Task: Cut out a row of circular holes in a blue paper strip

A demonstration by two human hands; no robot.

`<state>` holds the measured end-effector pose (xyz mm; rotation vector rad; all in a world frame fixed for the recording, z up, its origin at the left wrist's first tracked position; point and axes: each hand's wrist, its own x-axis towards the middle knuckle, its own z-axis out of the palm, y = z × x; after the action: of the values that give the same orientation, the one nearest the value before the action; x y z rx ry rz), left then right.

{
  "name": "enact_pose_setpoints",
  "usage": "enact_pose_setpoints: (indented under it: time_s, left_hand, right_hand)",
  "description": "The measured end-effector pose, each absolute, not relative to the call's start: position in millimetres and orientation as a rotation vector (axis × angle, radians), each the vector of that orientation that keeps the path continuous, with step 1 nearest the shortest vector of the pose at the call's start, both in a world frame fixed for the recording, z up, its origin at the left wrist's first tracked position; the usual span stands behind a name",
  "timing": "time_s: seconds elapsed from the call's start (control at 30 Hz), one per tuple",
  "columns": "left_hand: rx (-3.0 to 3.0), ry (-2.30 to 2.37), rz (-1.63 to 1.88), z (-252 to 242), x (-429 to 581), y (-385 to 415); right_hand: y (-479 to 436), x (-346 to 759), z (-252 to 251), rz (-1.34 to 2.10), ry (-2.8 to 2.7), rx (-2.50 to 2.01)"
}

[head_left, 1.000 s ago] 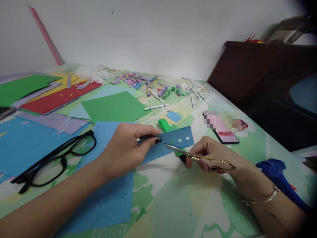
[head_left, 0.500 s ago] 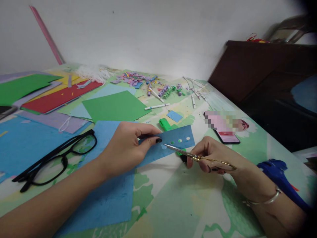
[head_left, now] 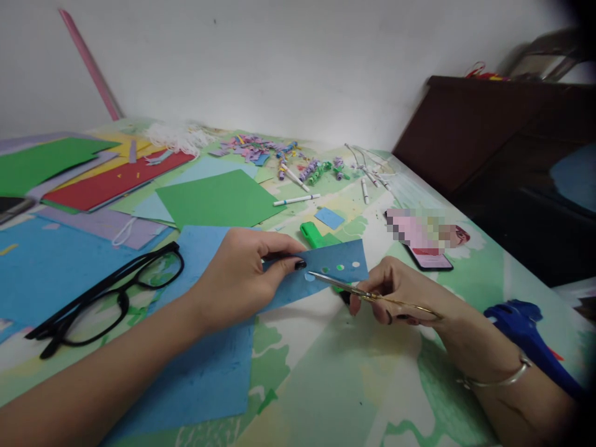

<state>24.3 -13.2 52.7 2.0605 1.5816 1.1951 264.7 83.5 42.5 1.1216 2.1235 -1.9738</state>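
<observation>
My left hand (head_left: 242,270) pinches a strip of blue foam sheet (head_left: 344,253) between thumb and fingers, holding it above the table. A short row of round holes runs along the strip. My right hand (head_left: 391,288) is closed around a pair of gold-handled scissors (head_left: 342,284). Their tips lie against the strip, at a hole beside my left thumb. Whether the blades are apart cannot be made out. Under my left hand and forearm lies a larger blue sheet (head_left: 205,385). Behind the strip rests a green marker (head_left: 311,234), partly hidden.
Black glasses (head_left: 123,298) lie on the left. Coloured sheets (head_left: 218,198) cover the table's far left. Small scraps (head_left: 249,148) and white-tipped sticks (head_left: 297,200) lie farther back. A phone (head_left: 431,257) and a blue glue-gun-like tool (head_left: 521,323) are on the right.
The strip and the scissors have shifted barely, the strip's free end tipping slightly lower. Both hands keep their hold.
</observation>
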Motion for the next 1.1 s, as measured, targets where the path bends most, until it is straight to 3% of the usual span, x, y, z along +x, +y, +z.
enact_pose_setpoints:
  time_s: [0.43,1.1]
  left_hand:
    - [2.029,1.618,1.121,54,25,-13]
    - [1.656,1.599,1.309,59,26,-13]
  right_hand:
    - [83,265,43,-2.006,2.095,1.076]
    - [84,268,39,-2.115,2.212,1.011]
